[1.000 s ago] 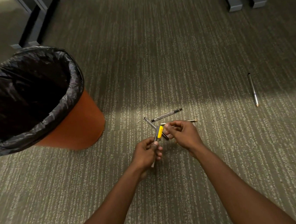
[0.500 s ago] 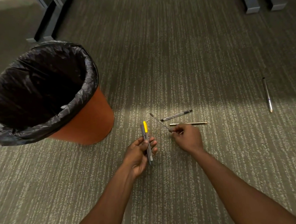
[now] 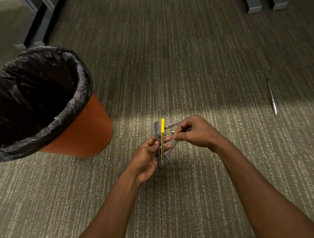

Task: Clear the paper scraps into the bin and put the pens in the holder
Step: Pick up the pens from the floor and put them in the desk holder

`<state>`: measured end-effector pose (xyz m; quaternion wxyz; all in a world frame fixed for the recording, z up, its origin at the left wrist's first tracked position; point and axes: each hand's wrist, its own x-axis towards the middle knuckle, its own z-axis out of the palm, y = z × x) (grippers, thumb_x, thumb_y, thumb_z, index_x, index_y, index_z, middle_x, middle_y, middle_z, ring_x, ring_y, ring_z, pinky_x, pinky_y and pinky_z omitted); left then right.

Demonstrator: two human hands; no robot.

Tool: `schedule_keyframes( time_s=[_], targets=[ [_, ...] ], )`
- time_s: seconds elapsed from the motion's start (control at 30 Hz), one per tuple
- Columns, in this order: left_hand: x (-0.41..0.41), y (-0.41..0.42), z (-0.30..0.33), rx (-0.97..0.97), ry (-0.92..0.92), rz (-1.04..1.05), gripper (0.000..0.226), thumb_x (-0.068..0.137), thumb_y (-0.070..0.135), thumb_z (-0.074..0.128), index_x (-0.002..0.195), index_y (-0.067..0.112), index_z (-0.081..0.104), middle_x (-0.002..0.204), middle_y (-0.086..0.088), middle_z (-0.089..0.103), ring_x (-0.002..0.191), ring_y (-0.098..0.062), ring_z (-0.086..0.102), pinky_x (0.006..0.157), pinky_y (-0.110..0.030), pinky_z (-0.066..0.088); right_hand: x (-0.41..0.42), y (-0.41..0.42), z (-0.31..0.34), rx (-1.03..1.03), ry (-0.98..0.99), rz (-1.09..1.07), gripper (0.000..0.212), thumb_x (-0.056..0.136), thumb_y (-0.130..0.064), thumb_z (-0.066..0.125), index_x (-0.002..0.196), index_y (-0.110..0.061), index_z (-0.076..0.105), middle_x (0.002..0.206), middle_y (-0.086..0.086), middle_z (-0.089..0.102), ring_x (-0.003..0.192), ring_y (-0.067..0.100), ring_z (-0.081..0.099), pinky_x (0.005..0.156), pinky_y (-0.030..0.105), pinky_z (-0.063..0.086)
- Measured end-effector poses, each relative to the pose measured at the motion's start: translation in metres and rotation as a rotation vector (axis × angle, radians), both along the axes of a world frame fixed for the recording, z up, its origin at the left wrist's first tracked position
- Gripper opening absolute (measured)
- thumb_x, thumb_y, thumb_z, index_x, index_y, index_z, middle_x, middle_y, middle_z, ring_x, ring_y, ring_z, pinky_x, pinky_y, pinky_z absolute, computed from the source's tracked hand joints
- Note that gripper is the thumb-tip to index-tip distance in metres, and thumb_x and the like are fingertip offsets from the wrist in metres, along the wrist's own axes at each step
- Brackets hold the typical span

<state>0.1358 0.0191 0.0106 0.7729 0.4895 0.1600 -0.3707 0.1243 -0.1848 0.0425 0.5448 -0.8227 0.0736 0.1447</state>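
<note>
1. The left hand (image 3: 148, 158), in the centre of the frame, grips two pens upright – a yellow-capped pen (image 3: 163, 137) and a grey pen (image 3: 157, 138).
2. The right hand (image 3: 196, 132) pinches a clear pen (image 3: 172, 149), which leans toward the left hand.
3. A silver pen (image 3: 271, 97) lies on the carpet (image 3: 184, 57) at the right – well apart.
4. The bin (image 3: 80, 130) with a black liner stands at the left.

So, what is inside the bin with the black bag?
Only the black liner shows inside the bin: dark, crinkled plastic, with no paper scraps in the part that shows. The bottom is in shadow, so what lies there cannot be seen.
</note>
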Motion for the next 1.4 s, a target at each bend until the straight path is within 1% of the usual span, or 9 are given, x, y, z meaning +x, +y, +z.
schedule_keyframes(
  time_s=[0.17, 0.4, 0.53, 0.6, 0.7, 0.97, 1.13, 1.3, 1.4],
  targets=[
    [-0.010, -0.012, 0.004, 0.050, -0.048, -0.138, 0.029, 0.108, 0.009, 0.038, 0.127, 0.007, 0.060, 0.109, -0.010, 0.074, 0.095, -0.023, 0.070, 0.083, -0.039, 0.052, 0.009, 0.013, 0.003, -0.083, -0.048, 0.032, 0.012, 0.080, -0.010, 0.077, 0.085, -0.021, 0.077, 0.076, -0.003, 0.074, 0.061, 0.001, 0.063, 0.058, 0.021, 0.051],
    [-0.018, -0.012, -0.008, 0.064, -0.036, -0.116, 0.029, 0.101, -0.002, 0.048, 0.127, 0.008, 0.059, 0.089, -0.008, 0.070, 0.071, -0.017, 0.062, 0.065, -0.032, 0.054, -0.002, 0.025, -0.020, -0.118, -0.139, -0.046, 0.040, 0.082, -0.017, 0.081, 0.116, -0.032, 0.067, 0.079, -0.006, 0.069, 0.061, 0.006, 0.063, 0.057, 0.022, 0.053],
    [-0.016, -0.008, -0.013, 0.145, -0.023, -0.050, 0.029, 0.102, -0.002, 0.046, 0.128, 0.006, 0.058, 0.089, -0.008, 0.073, 0.073, -0.018, 0.066, 0.062, -0.032, 0.057, -0.008, 0.022, -0.038, -0.094, -0.177, -0.238, 0.022, 0.085, -0.021, 0.076, 0.104, -0.031, 0.071, 0.074, -0.005, 0.069, 0.063, 0.014, 0.065, 0.057, 0.027, 0.051],
    [-0.015, -0.006, -0.014, 0.148, -0.015, -0.005, 0.029, 0.103, -0.002, 0.044, 0.129, 0.003, 0.058, 0.092, -0.010, 0.072, 0.074, -0.019, 0.068, 0.063, -0.033, 0.058, -0.006, 0.014, -0.047, -0.188, -0.161, -0.351, 0.009, 0.086, -0.018, 0.074, 0.090, -0.026, 0.074, 0.072, -0.007, 0.069, 0.062, 0.011, 0.063, 0.057, 0.026, 0.050],
    [-0.015, -0.004, -0.012, 0.148, 0.004, 0.048, 0.025, 0.104, 0.000, 0.044, 0.120, 0.006, 0.063, 0.093, -0.011, 0.070, 0.075, -0.020, 0.068, 0.064, -0.034, 0.060, 0.002, 0.000, -0.061, -0.351, -0.080, -0.452, 0.013, 0.089, -0.014, 0.069, 0.087, -0.026, 0.074, 0.079, -0.007, 0.072, 0.064, 0.005, 0.062, 0.055, 0.020, 0.045],
    [-0.014, 0.002, -0.006, 0.155, 0.038, 0.101, 0.025, 0.105, 0.006, 0.044, 0.120, 0.006, 0.064, 0.097, -0.009, 0.074, 0.077, -0.021, 0.071, 0.068, -0.036, 0.060, 0.028, -0.021, -0.083, -0.725, -0.159, -0.231, 0.031, 0.099, -0.014, 0.057, 0.123, -0.027, 0.070, 0.118, 0.005, 0.066, 0.095, 0.022, 0.065, 0.078, 0.032, 0.053],
    [-0.014, 0.002, -0.002, 0.151, 0.066, 0.116, 0.030, 0.106, 0.025, 0.045, 0.121, 0.007, 0.064, 0.107, -0.013, 0.073, 0.086, -0.025, 0.071, 0.076, -0.042, 0.058, 0.041, -0.021, -0.087, -0.803, -0.111, -0.051, 0.024, 0.100, -0.022, 0.053, 0.119, -0.025, 0.067, 0.106, 0.009, 0.065, 0.089, 0.028, 0.064, 0.076, 0.037, 0.053],
    [-0.013, 0.000, 0.005, 0.082, 0.099, 0.155, 0.061, 0.101, 0.056, 0.040, 0.125, 0.005, 0.062, 0.110, -0.017, 0.073, 0.094, -0.030, 0.070, 0.084, -0.047, 0.056, 0.048, -0.023, -0.087, -0.769, -0.050, -0.101, 0.010, 0.095, -0.022, 0.063, 0.100, -0.028, 0.068, 0.098, 0.003, 0.071, 0.080, 0.022, 0.064, 0.067, 0.031, 0.049],
    [-0.009, -0.001, 0.005, 0.053, 0.116, 0.161, 0.074, 0.100, 0.064, 0.030, 0.129, 0.003, 0.060, 0.112, -0.020, 0.073, 0.096, -0.032, 0.071, 0.084, -0.047, 0.057, 0.047, -0.024, -0.083, -0.599, -0.110, -0.215, 0.006, 0.095, -0.026, 0.067, 0.101, -0.030, 0.069, 0.096, -0.003, 0.069, 0.082, 0.017, 0.063, 0.068, 0.029, 0.047]
  ],
)
